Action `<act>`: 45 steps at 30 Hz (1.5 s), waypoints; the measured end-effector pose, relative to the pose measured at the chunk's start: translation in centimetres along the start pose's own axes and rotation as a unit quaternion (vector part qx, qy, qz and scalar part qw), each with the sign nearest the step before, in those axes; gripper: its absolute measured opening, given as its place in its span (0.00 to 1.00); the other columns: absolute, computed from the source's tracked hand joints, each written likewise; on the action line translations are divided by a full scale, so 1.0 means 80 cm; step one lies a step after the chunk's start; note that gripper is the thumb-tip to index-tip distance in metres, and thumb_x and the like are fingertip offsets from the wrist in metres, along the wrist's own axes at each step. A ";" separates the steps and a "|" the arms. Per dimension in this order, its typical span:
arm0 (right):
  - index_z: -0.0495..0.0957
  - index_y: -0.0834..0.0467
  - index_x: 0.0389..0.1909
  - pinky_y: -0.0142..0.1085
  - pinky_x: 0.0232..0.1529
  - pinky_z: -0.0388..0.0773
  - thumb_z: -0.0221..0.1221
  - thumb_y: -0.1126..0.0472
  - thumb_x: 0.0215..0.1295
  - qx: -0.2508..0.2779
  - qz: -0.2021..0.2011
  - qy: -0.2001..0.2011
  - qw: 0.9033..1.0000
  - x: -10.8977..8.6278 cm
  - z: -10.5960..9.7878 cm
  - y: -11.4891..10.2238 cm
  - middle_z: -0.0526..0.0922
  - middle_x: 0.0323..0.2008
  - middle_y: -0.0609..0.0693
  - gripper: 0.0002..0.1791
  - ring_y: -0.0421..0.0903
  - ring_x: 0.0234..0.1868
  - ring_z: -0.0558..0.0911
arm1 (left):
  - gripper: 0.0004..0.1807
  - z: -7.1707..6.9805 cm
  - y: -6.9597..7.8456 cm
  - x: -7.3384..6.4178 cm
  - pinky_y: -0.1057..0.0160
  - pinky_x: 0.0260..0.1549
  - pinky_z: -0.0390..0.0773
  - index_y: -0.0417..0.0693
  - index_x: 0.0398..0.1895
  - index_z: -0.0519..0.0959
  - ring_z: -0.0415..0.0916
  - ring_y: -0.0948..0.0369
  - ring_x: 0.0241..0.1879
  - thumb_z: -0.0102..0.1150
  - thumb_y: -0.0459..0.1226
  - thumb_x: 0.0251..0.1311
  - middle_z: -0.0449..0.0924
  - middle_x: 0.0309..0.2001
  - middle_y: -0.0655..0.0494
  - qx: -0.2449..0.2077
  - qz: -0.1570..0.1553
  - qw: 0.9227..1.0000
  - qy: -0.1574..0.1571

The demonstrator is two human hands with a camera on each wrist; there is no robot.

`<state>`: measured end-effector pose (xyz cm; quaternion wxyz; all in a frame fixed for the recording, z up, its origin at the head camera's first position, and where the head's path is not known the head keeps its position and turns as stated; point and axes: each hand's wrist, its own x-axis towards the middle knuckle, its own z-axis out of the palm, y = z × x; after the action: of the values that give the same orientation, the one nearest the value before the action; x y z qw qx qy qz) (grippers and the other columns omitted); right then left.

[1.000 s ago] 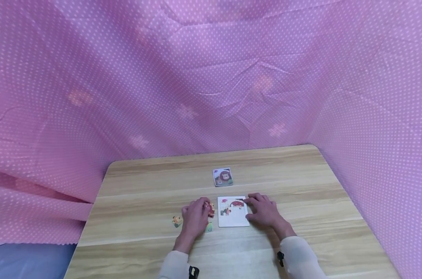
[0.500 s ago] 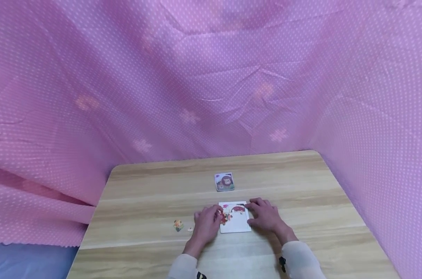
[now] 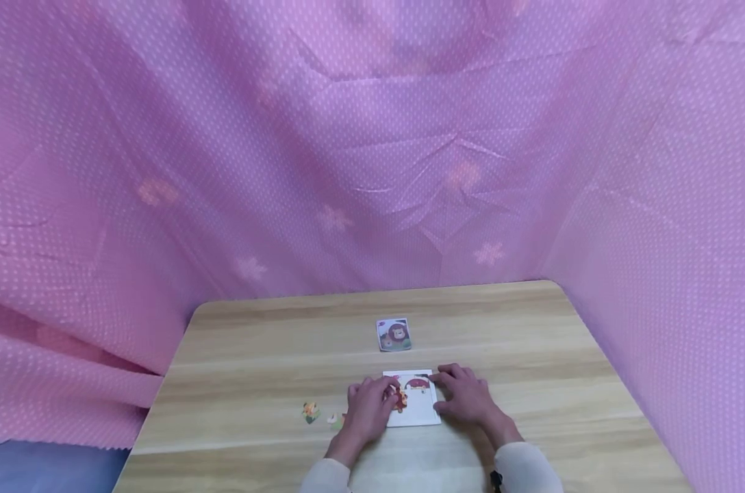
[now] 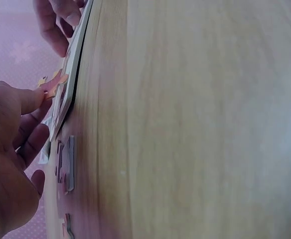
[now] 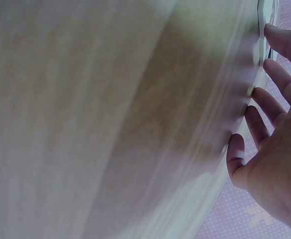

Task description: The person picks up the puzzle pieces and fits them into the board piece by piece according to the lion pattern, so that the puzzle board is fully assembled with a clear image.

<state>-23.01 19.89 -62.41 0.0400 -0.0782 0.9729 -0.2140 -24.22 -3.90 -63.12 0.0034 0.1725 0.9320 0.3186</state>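
Observation:
My left hand (image 3: 368, 409) pinches a red and orange jigsaw piece (image 3: 400, 400) between thumb and fingers, over the left part of a white puzzle board (image 3: 420, 415). In the left wrist view that piece (image 4: 55, 85) tilts against the board's face. Fitted pieces with a reddish-brown mane (image 3: 418, 384) lie along the board's top; the left hand partly covers the upper left. My right hand (image 3: 467, 397) touches the board's right edge with thumb and index finger. Seen from the right wrist, the fingers of that hand (image 5: 280, 134) are spread and gently bent.
Loose jigsaw pieces lie left of the left hand: a yellow-orange one (image 3: 311, 412) and a pale green one (image 3: 334, 420), with another partly hidden by the wrist. A lion picture card (image 3: 394, 335) lies behind the board on the wooden table (image 3: 255, 356). Pink dotted cloth (image 3: 372, 205) surrounds the table.
My left hand has carried the red and orange jigsaw piece rightward from the table onto the board's left part. The right hand has stayed at the board's edge. The head view has tilted slightly up.

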 end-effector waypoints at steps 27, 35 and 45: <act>0.77 0.43 0.57 0.56 0.47 0.68 0.69 0.47 0.48 -0.003 -0.021 0.025 0.999 -0.016 0.012 -0.002 0.72 0.62 0.49 0.31 0.54 0.60 0.70 | 0.12 0.017 0.006 -0.001 0.52 0.47 0.60 0.69 0.47 0.80 0.67 0.68 0.40 0.61 0.45 0.59 0.80 0.39 0.72 0.034 0.020 0.999 0.016; 0.76 0.44 0.58 0.55 0.49 0.68 0.69 0.48 0.49 0.003 -0.019 0.024 1.000 -0.010 0.000 -0.008 0.71 0.63 0.50 0.31 0.55 0.62 0.69 | 0.15 0.013 0.009 0.012 0.54 0.46 0.59 0.68 0.50 0.79 0.68 0.64 0.45 0.61 0.48 0.59 0.79 0.45 0.67 0.053 0.015 0.998 0.005; 0.76 0.42 0.57 0.54 0.49 0.67 0.68 0.47 0.48 -0.006 -0.010 0.022 1.000 -0.006 0.004 -0.005 0.71 0.64 0.48 0.31 0.54 0.62 0.69 | 0.20 0.008 0.007 0.002 0.43 0.58 0.61 0.65 0.51 0.80 0.66 0.56 0.62 0.61 0.54 0.56 0.73 0.61 0.60 0.086 0.065 0.994 0.010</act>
<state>-22.45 19.45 -62.47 0.0161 -0.0833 0.9740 -0.2099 -24.15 -3.05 -63.28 -0.0411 0.2288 0.9430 0.2383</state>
